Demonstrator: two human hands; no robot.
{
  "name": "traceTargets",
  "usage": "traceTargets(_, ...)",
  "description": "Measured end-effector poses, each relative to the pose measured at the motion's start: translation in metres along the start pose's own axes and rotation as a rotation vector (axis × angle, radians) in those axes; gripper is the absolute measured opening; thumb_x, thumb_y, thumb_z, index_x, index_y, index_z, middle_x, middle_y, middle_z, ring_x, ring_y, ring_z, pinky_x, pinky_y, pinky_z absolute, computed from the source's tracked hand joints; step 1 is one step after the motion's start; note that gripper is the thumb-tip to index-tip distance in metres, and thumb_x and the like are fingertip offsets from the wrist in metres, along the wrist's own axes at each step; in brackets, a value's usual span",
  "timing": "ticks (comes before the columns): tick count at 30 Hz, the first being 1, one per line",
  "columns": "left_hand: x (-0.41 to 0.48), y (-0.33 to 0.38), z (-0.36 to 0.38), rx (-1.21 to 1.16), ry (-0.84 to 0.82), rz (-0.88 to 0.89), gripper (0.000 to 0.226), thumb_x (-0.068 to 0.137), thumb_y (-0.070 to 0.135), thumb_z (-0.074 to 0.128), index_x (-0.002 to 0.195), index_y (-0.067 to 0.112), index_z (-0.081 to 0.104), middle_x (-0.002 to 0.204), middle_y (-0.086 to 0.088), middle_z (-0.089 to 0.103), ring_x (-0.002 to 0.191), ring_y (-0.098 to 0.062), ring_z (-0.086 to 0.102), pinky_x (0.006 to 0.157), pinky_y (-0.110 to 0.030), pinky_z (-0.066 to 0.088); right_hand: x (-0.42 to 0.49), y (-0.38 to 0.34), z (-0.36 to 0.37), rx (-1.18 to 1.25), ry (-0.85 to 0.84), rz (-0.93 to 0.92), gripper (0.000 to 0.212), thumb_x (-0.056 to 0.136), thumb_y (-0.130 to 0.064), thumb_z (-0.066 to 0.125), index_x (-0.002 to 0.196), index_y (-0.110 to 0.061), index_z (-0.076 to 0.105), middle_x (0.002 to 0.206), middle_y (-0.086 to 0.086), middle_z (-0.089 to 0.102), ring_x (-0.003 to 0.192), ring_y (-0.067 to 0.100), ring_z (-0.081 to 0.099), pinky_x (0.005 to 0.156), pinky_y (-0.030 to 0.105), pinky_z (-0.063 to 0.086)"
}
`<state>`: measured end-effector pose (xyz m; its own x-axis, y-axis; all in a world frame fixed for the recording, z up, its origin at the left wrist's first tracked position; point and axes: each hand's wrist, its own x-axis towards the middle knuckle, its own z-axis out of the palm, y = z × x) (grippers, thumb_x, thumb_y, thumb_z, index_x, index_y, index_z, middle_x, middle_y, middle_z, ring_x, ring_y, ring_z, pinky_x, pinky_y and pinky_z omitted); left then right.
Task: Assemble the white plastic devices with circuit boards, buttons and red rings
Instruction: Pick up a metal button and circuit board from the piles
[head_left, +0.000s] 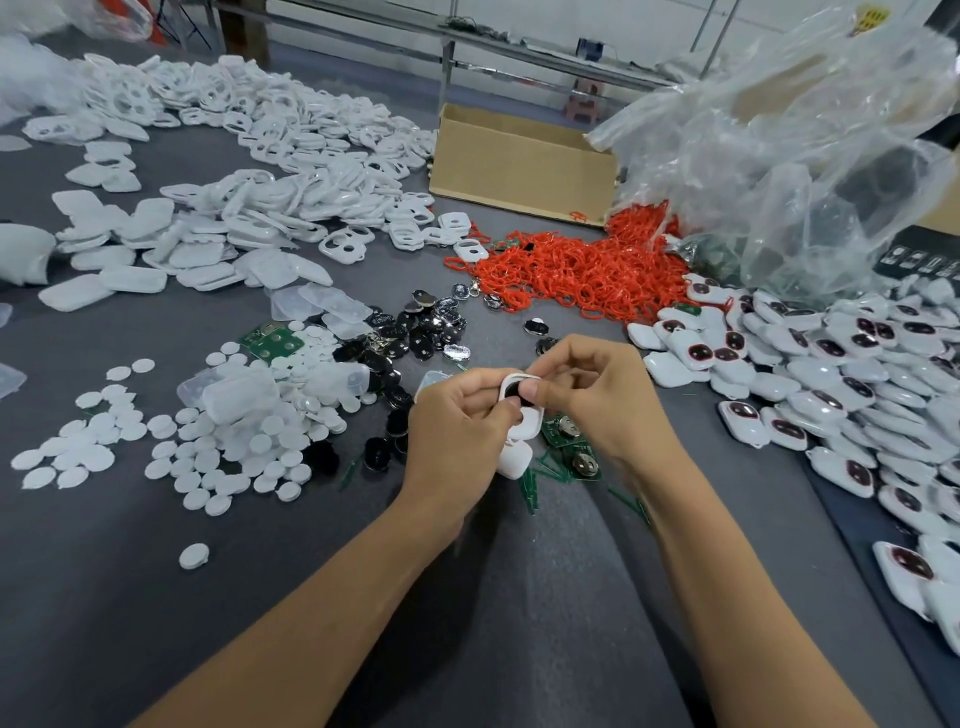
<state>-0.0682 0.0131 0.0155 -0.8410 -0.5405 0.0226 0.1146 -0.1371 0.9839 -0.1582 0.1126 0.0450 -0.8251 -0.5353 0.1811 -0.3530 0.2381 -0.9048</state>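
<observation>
While left hand (457, 418) and right hand (597, 397) pinch it, white shell (534, 415), black oval inset (514, 391)

Table (104, 597): matt grey, cloth-like;
Shells (291, 156): smooth white plastic, faintly glossy, heaped toward the surface's far left corner;
Red rings (582, 275): glossy, rubbery-looking;
Box (519, 171): matt brown cardboard;
Bag (805, 156): clear, crinkled, shiny plastic film;
Button discs (431, 322): black, with bright metal faces

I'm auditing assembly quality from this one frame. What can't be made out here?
Head view only:
White device, gripped by left hand and right hand: they cover its top, so ring seating is unclear.
Cardboard box: its near wall hides the inside.
Clear bag: glare and creases blur the contents.
Pile of finished devices: cut off by the right edge.
</observation>
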Motion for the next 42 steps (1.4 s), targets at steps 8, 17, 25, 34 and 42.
traceTargets(8, 0.003, -0.004, -0.002, 0.078, 0.043, -0.001, 0.026, 0.084, -0.002, 0.064, 0.096, 0.019, 0.075, 0.079, 0.002, 0.076, 0.070, -0.010, 0.071, 0.062, -0.021, 0.052, -0.005, -0.002, 0.010, -0.116, 0.064, -0.072, 0.016, 0.075, 0.001, 0.074, 0.073, -0.013, 0.066, 0.066, 0.008, 0.064, 0.059, 0.014, 0.052, 0.059, 0.026, 0.045)
traceTargets(17, 0.007, -0.001, -0.003, 0.041, 0.164, -0.038, 0.023, 0.078, -0.002, 0.066, 0.080, 0.021, 0.071, 0.067, 0.001, 0.073, 0.062, -0.013, 0.069, 0.059, -0.029, 0.056, -0.007, -0.003, 0.009, -0.023, -0.034, -0.094, 0.026, 0.084, 0.009, 0.061, 0.092, -0.015, 0.068, 0.083, -0.003, 0.069, 0.071, 0.009, 0.060, 0.072, 0.022, 0.050)
traceTargets(25, 0.008, 0.001, -0.005, -0.010, 0.123, -0.077, 0.014, 0.088, 0.005, 0.062, 0.085, 0.018, 0.068, 0.081, -0.009, 0.073, 0.082, -0.033, 0.071, 0.075, -0.047, 0.060, -0.004, -0.004, -0.003, 0.171, 0.031, -0.147, 0.041, 0.085, 0.023, 0.042, 0.100, -0.008, 0.064, 0.092, 0.009, 0.069, 0.080, 0.010, 0.068, 0.075, 0.022, 0.053)
traceTargets(34, 0.010, 0.002, -0.005, -0.252, 0.099, -0.124, 0.015, 0.096, -0.002, 0.044, 0.107, 0.008, 0.046, 0.105, -0.020, 0.068, 0.083, -0.025, 0.074, 0.073, -0.031, 0.061, -0.002, 0.011, -0.024, -0.353, 0.103, -0.037, 0.034, 0.086, 0.010, 0.052, 0.084, -0.018, 0.071, 0.078, -0.007, 0.069, 0.068, -0.008, 0.060, 0.064, 0.005, 0.043)
traceTargets(42, 0.014, -0.004, -0.009, -0.127, 0.172, -0.021, 0.022, 0.099, 0.000, 0.040, 0.104, 0.007, 0.059, 0.103, -0.016, 0.069, 0.079, -0.014, 0.074, 0.078, -0.032, 0.059, -0.005, 0.009, -0.020, -0.452, 0.017, -0.075, 0.039, 0.079, 0.016, 0.051, 0.081, -0.018, 0.071, 0.077, -0.001, 0.070, 0.065, -0.012, 0.056, 0.061, 0.002, 0.039)
